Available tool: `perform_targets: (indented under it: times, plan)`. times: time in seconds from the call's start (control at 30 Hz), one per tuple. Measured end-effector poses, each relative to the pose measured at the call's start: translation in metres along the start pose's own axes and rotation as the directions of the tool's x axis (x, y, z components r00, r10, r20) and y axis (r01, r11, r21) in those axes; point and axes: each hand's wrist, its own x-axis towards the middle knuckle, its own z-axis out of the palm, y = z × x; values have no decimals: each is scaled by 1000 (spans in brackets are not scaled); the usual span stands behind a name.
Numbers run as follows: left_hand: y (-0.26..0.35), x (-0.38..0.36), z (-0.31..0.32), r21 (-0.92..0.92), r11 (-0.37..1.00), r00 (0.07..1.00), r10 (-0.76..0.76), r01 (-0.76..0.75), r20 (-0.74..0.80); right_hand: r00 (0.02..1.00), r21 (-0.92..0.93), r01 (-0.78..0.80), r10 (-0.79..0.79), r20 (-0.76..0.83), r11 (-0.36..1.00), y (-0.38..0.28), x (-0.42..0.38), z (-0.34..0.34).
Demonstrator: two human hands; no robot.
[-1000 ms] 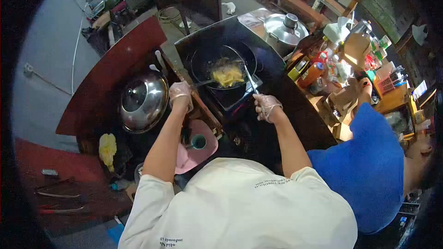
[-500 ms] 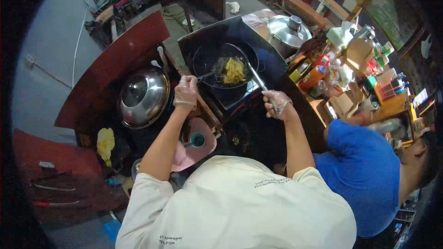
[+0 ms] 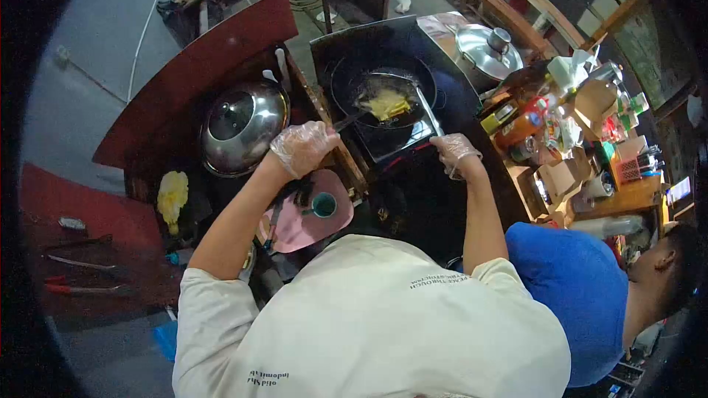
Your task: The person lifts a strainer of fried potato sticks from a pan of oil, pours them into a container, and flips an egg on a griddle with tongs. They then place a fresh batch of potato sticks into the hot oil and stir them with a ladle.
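In a plastic glove, my left hand (image 3: pixel 304 149) is closed on the handle of a dark, spatula-like utensil (image 3: pixel 349 120), which reaches into the wok (image 3: pixel 341 81) from the left. My right hand (image 3: pixel 457 155), gloved too, grips a long silver-handled utensil (image 3: pixel 428 112); its head in the wok is hard to make out. Pale yellow strips like potato fries (image 3: pixel 389 105) lie between the two tools in dark, shiny liquid. The wok sits in a black stove (image 3: pixel 457 74).
A large domed steel lid (image 3: pixel 247 125) is left of the stove, a lidded pot (image 3: pixel 490 55) right of it. A teal cup (image 3: pixel 323 205) stands on a pink board (image 3: pixel 339 227). A co-worker in blue (image 3: pixel 571 295) is close on my right, beside a cluttered counter (image 3: pixel 627 203).
Both hands have shifted slightly upward, the left also turning over the handle. The fries have been pushed together and blurred by stirring. The whole view has tilted, moving the stove to the right.
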Motion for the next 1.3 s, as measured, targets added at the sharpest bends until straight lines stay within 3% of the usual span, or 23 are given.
perform_targets:
  times: [0.03, 0.1, 0.2, 0.27, 0.3, 0.37, 0.4, 0.43, 0.5, 0.53, 0.57, 0.63, 0.7, 0.77, 0.87, 0.97, 1.1, 1.13, 1.17, 1.2, 1.23, 1.27, 1.3]
  plan:
    - [1, -3, 4, -27, 999, 999, 39, -39, -23, 1000, -3, 1, -1, 4, 1000, 10, 11, 4]
    - [7, -6, 18, -32, 999, 999, -19, 20, 26, 995, -269, 79, -91, -30, 960, 27, 31, 11]
    - [13, -13, 58, -72, 965, 967, -251, 253, 36, 963, -555, 236, -270, 22, 797, 52, 51, 40]
    - [18, -12, 72, -88, 932, 936, -351, 352, 36, 995, -341, 65, -87, -50, 938, 34, 32, 60]
    - [22, -12, 78, -102, 890, 896, -443, 445, 39, 988, -322, 127, -149, -44, 938, 52, 44, 74]
    - [25, -10, 83, -85, 836, 839, -532, 542, 113, 999, -39, 39, -38, 26, 998, 64, 50, 97]
    - [26, -10, 83, -92, 792, 795, -590, 604, 141, 988, -121, 143, -148, -38, 982, 73, 58, 108]
    - [28, -9, 78, -95, 742, 745, -645, 664, 169, 988, -130, 149, -153, -25, 980, 75, 62, 115]
    - [31, -16, 63, -53, 729, 724, -664, 683, 189, 993, -197, 106, -115, -33, 975, 77, 67, 128]
    - [34, -20, 54, -46, 733, 732, -670, 679, 125, 989, -82, 133, -138, -51, 988, 82, 63, 134]
    - [36, -26, 49, -38, 738, 739, -671, 673, 60, 989, -89, 139, -143, -41, 986, 85, 61, 136]
    - [35, -46, 40, -23, 729, 729, -681, 684, 74, 998, 174, -70, 69, 9, 982, 69, 41, 138]
    - [41, -68, 23, -45, 742, 742, -670, 669, -12, 993, 218, -115, 107, 50, 969, 70, 34, 139]
    - [47, -96, 6, -69, 715, 717, -697, 696, 8, 982, 430, -183, 141, 129, 884, 60, 14, 134]
    - [55, -154, -7, -32, 719, 720, -693, 694, 34, 964, 547, -255, 169, 203, 798, 59, 3, 129]
    - [65, -209, -20, -35, 761, 759, -649, 648, -47, 953, 624, -291, 164, 254, 725, 66, -8, 127]
    - [66, -258, -38, -28, 736, 725, -672, 677, -149, 931, 666, -355, 184, 315, 656, 63, -28, 128]
    - [65, -274, -48, -5, 727, 712, -674, 686, -196, 942, 688, -251, 9, 335, 681, 87, -21, 130]
    - [61, -284, -64, 38, 695, 686, -697, 718, -212, 915, 746, -377, 97, 391, 548, 83, -28, 129]
    - [57, -290, -84, 72, 729, 729, -663, 680, -170, 931, 769, -355, 129, 341, 532, 90, -31, 131]
    - [53, -301, -106, 105, 751, 758, -641, 652, -121, 902, 779, -403, 62, 428, 481, 88, -36, 127]
    - [47, -317, -127, 191, 719, 742, -661, 668, -111, 924, 834, -377, 103, 368, 403, 83, -45, 131]
    - [39, -336, -150, 271, 681, 724, -683, 680, -100, 943, 841, -329, 110, 313, 429, 92, -47, 133]
